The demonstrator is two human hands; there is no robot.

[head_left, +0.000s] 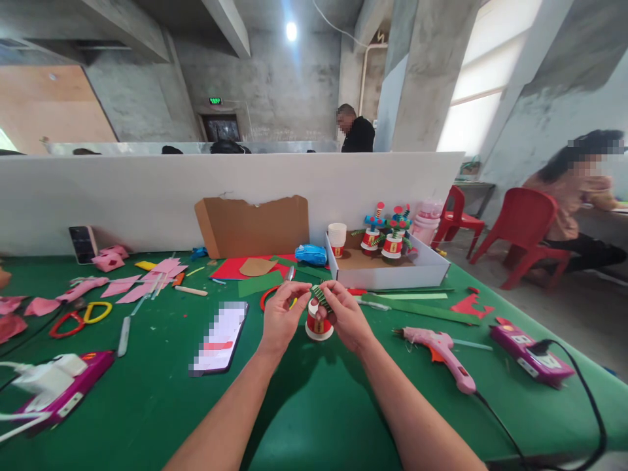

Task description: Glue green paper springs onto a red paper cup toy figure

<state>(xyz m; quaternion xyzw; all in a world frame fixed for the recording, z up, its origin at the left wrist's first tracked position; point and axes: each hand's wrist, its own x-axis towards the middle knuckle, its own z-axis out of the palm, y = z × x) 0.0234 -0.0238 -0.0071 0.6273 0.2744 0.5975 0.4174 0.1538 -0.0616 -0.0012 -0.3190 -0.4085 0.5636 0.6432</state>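
Observation:
Between my fingertips is a small green accordion-folded paper strip (322,298). My left hand (284,317) pinches its left end, fingers closed. My right hand (349,318) grips its right side between thumb and fingers. Directly below and behind the strip stands an upside-down red and white paper cup (318,329) on the table; the hands hide part of its top. Scissors (267,297) with red and yellow handles lie just beyond my left hand, partly covered. A phone (220,340) with a lit screen rests left of my left forearm.
A pink hot glue gun (439,350) and a purple power strip (530,356) lie right; another power strip (73,386) is left. A white box (392,278) behind holds paper-cup figures (392,245). Pink paper pieces (159,278) and more scissors (78,320) lie left. People are beyond the partition.

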